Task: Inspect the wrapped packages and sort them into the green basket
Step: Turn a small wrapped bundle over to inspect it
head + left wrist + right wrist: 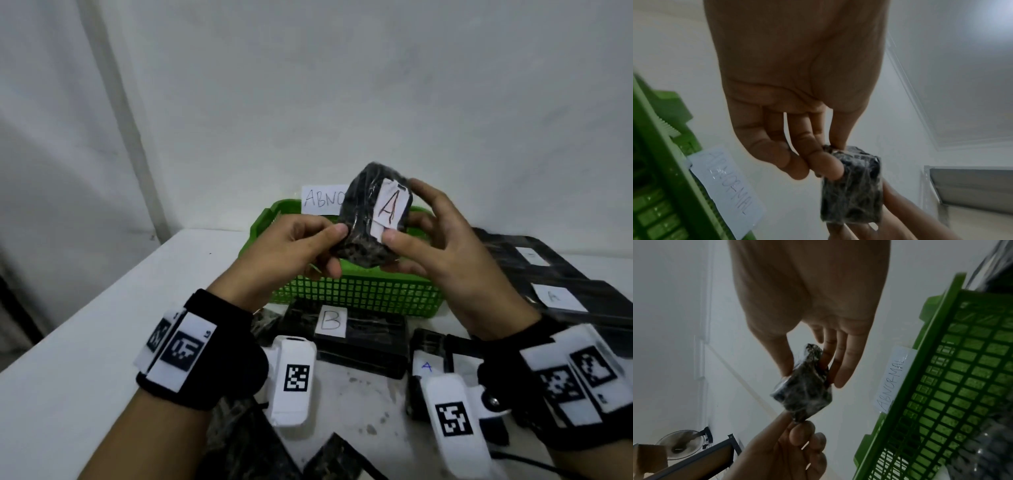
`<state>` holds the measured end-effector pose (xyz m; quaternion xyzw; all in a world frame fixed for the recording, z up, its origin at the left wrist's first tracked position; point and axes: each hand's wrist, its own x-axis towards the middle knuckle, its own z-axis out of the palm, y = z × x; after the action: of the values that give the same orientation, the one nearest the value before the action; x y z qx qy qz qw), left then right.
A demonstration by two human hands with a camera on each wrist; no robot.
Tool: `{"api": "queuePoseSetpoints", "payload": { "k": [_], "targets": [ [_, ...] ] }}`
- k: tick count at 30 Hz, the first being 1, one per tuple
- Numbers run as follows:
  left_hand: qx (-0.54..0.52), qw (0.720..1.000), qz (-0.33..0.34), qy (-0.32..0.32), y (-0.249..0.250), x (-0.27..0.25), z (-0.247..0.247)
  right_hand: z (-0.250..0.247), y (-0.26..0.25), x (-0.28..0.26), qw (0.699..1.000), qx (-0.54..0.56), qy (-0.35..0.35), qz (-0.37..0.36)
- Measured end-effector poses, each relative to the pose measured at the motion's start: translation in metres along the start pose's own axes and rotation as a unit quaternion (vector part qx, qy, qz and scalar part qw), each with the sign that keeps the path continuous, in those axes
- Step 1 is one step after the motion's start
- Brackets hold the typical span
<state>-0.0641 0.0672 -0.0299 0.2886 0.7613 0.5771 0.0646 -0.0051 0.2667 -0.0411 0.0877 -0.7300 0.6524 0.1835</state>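
A small black wrapped package (363,219) with a white label marked "A" is held up over the green basket (359,294). My left hand (301,243) pinches its lower left corner between thumb and fingers. My right hand (435,236) grips its right side, thumb on the label's lower edge and fingers behind. In the left wrist view the package (853,186) sits at the fingertips, and the right wrist view shows the package (805,389) beside the basket (941,386). The basket's far rim carries a paper tag reading "ABNORMAL" (892,379).
More black wrapped packages lie on the white table (102,342): one labelled "B" (359,339) in front of the basket, one marked "A" (431,370) near my right wrist, and several stacked at the right (555,284). A white wall stands behind.
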Motion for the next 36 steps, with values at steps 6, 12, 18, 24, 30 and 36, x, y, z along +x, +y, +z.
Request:
{"api": "queuePoseSetpoints", "payload": {
  "k": [6,12,18,24,30,36],
  "targets": [
    [0.028,0.999,-0.016,0.004,0.012,0.011,-0.049,0.015,-0.03,0.05,0.969,-0.206,-0.13,-0.032],
    [0.054,0.979,0.008,0.196,0.006,0.073,-0.073,0.027,-0.028,0.138,0.954,-0.277,-0.097,-0.06],
    [-0.061,0.943,-0.013,0.326,-0.027,0.127,-0.08,0.02,0.027,0.199,0.864,-0.46,-0.203,0.018],
    [-0.089,0.938,-0.081,0.324,-0.056,0.148,-0.096,0.019,0.068,0.235,0.795,-0.523,-0.3,0.071],
    [-0.144,0.934,-0.166,0.282,-0.071,0.154,-0.1,0.039,0.099,0.235,0.791,-0.502,-0.341,0.077],
    [-0.085,0.951,-0.188,0.23,-0.071,0.16,-0.09,0.034,0.129,0.214,0.802,-0.483,-0.347,0.059]
  ]
}}
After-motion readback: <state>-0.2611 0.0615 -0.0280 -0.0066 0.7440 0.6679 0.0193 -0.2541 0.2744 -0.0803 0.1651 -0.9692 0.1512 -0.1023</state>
